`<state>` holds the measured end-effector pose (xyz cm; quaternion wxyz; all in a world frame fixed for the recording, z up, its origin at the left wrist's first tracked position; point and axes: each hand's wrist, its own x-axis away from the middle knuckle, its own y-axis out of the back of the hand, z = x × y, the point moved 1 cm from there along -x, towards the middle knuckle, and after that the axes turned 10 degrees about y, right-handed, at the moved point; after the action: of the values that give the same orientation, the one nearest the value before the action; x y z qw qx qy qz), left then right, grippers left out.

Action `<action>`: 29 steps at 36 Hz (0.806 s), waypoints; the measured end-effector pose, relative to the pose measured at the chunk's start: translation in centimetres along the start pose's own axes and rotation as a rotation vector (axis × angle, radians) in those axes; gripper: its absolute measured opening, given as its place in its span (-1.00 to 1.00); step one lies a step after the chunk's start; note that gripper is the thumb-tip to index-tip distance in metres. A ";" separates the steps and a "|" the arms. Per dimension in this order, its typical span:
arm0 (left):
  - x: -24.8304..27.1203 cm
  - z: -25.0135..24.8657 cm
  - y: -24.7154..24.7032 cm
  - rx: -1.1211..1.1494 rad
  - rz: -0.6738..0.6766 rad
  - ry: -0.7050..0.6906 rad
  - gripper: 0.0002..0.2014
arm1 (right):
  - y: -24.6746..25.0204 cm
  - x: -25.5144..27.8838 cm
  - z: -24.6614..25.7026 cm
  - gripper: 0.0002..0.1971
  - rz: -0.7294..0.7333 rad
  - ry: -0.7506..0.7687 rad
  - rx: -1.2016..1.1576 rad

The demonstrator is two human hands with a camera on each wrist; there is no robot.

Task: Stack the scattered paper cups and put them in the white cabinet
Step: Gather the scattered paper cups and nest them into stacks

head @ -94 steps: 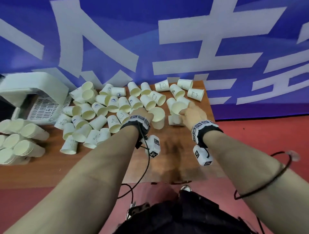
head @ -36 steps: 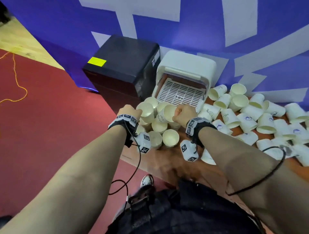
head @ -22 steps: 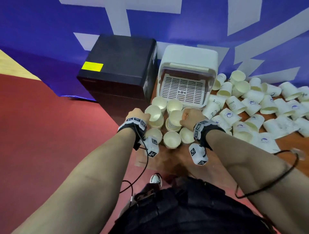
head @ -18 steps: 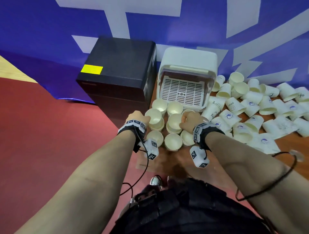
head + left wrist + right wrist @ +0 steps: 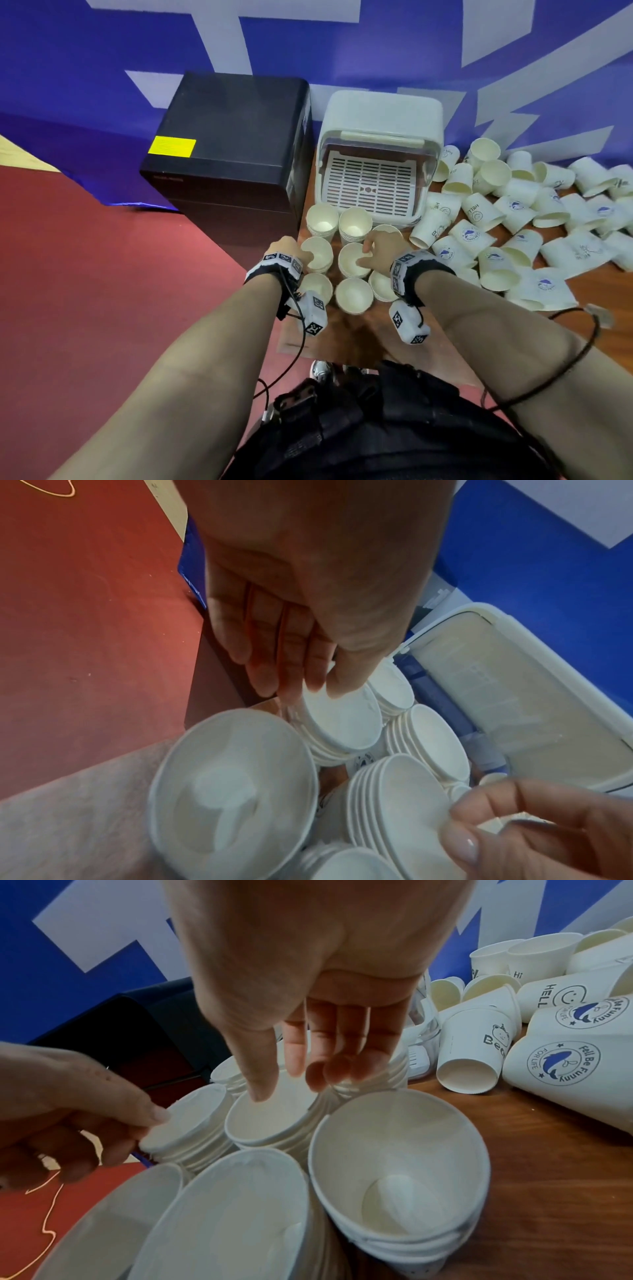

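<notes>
Several upright stacks of white paper cups stand bunched at the table's left end, in front of the white cabinet [image 5: 380, 113]. Its lid is raised over a slotted tray [image 5: 371, 185]. My left hand [image 5: 303, 255] [image 5: 325, 688] pinches the rim of the left middle stack [image 5: 317, 253] [image 5: 342, 723], thumb against fingertips. My right hand [image 5: 364, 251] [image 5: 291, 1085] holds the centre stack [image 5: 354, 263] [image 5: 270, 1118], with the thumb inside the top cup and the fingers over its far rim. Loose cups [image 5: 513, 219] lie on their sides to the right.
A black box [image 5: 233, 137] with a yellow label stands hard against the cabinet's left side. The wooden table [image 5: 599, 291] ends just left of the stacks, with red floor [image 5: 102, 274] beyond. A blue and white banner hangs behind. Cables hang from both wrists.
The view swung from the scattered cups to the table's left end. Both hands brought cup stacks there and lowered them among the stacks in front of the cabinet.
</notes>
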<state>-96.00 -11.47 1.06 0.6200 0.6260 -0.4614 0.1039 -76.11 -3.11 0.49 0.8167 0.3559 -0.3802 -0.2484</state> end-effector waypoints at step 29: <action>4.1 -11.3 -3.5 -0.169 -0.039 -0.475 -0.77 | 2.8 5.0 -4.8 -0.70 -0.280 -0.231 0.057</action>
<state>-86.27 -4.10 3.93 0.5462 0.5877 -0.5890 -0.0970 -68.96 -2.83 2.62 0.7148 0.3974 -0.4251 -0.3879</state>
